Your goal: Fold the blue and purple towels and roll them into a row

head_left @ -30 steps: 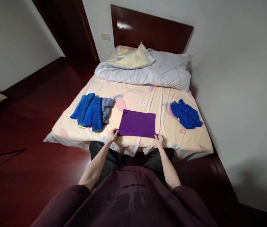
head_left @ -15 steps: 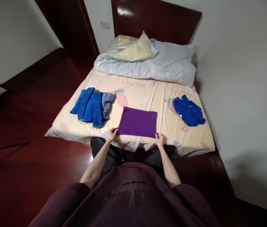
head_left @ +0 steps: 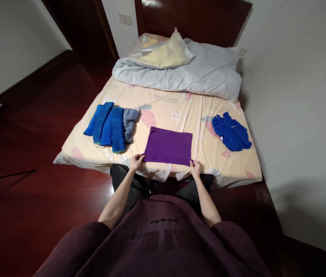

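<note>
Hands (head_left: 136, 162) (head_left: 195, 168) low, grip pinching near corners of purple towel (head_left: 168, 146).

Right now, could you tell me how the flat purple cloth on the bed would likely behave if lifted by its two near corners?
The flat purple folded cloth would probably droop, since it lies limp on the yellow patterned bedsheet. It looks light: the left hand and right hand pinch only its corners. Its layers may well slide apart.
</note>
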Demonstrator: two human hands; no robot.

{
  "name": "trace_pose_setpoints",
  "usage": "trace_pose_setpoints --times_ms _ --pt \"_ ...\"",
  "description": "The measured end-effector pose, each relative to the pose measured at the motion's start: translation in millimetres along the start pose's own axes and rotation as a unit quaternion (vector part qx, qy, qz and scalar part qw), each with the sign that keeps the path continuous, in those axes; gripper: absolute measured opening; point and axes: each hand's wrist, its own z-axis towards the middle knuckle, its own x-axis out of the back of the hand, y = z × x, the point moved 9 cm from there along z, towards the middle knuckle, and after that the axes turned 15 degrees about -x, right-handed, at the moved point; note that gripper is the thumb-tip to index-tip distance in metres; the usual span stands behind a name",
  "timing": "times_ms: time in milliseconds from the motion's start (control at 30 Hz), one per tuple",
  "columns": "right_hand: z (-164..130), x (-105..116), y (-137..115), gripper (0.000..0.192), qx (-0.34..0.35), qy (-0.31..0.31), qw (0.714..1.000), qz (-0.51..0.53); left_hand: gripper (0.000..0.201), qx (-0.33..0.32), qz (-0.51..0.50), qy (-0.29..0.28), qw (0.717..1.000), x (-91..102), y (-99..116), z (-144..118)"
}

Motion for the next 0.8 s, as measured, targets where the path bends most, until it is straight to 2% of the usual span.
trace_pose_setpoints --times_ms 233,400,500,600,667,733,800 --pt "-0.7 0.5 -7.3 0.041 -0.002 -0.007 1.0 -0.029 0.033 0.005 0.016 -0.009 1.0 -2.3 -2.0 1.2" --pt "1.4 -2.1 -14.4 0.03 -0.015 -0.006 0.998 -0.061 0.027 -0.014 0.043 -0.02 0.999 -1.4 8.4 4.5" --pt "-0.6 -0.2 -21.3 0.025 -0.006 0.002 0.998 -0.064 0.03 -0.039 0.055 -0.01 0.998 3.1 17.6 3.5" --pt "-12.7 9.4 -40.2 0.035 0.056 0.038 0.995 -0.076 0.035 -0.122 0.08 0.006 0.989 8.1 37.9 -3.1" --pt "-26.7 11.5 -58.1 0.038 0.124 0.044 0.986 -0.106 0.034 -0.205 0.097 -0.01 0.974 4.3 56.0 -10.8" --pt "-41.8 3.7 -73.2 0.039 0.19 0.005 0.971 -0.144 0.036 -0.278 0.102 -0.063 0.953 -8.8 70.5 -19.5" --pt "-55.2 -10.7 -80.5 0.041 0.241 -0.061 0.951 -0.182 0.042 -0.318 0.111 -0.131 0.932 -26.5 75.4 -26.5"
